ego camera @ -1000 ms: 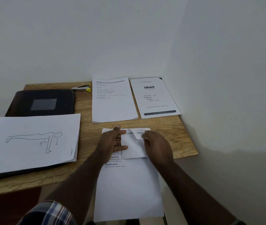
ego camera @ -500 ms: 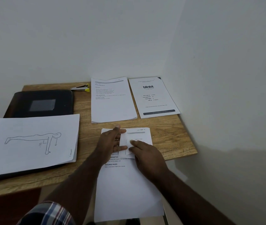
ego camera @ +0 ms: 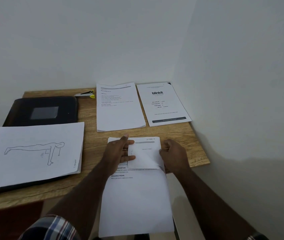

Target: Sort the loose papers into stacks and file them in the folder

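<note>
Wooden desk (ego camera: pixel 92 141): white printed papers (ego camera: pixel 143 156) (perhaps folded), overhanging.

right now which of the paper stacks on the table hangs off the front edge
The white text sheets under both hands, nearest the person, overhang the wooden table; the push-up drawing stack and two far stacks lie wholly on it.
</note>
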